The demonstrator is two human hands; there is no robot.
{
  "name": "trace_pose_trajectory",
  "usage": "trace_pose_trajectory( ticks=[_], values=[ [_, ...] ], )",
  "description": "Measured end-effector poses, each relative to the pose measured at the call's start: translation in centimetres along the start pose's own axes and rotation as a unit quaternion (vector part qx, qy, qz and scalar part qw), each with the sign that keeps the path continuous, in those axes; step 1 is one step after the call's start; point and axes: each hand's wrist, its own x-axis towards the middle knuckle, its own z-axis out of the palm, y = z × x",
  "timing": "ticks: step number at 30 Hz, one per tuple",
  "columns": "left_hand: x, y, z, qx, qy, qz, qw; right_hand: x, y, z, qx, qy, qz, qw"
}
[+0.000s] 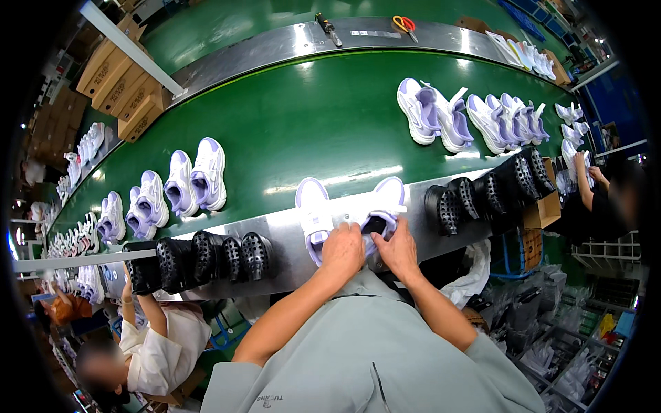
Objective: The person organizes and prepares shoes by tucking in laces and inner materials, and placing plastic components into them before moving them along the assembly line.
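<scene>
Two white and lavender sneakers stand side by side on the metal edge in front of me, toes pointing away. My right hand (398, 249) grips the collar of the right sneaker (384, 201), its thumb by the dark opening. My left hand (344, 249) is closed, fingers curled down, between the heel of the left sneaker (314, 206) and the opening of the right one. What its fingertips hold is hidden beneath the hand.
More white and lavender sneakers (208, 173) stand on the green belt (296, 117) at left and right. Black shoe lasts (256, 256) line the metal ledge on both sides. Orange-handled scissors (406, 27) and a screwdriver-like tool (328, 31) lie on the far rail. People work at both sides.
</scene>
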Motion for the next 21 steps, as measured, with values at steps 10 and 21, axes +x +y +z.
trace_pose_trajectory(
  ticks=[10,21],
  values=[
    [2.3,-1.2,2.4,0.012,-0.049,-0.111,0.993,2.7,1.5,0.6,-0.035,0.007,-0.403,0.915],
    [-0.3,2.7,-0.4,0.004,0.068,0.010,0.998,0.6,1.8,1.9,0.032,-0.027,-0.054,0.998]
  ],
)
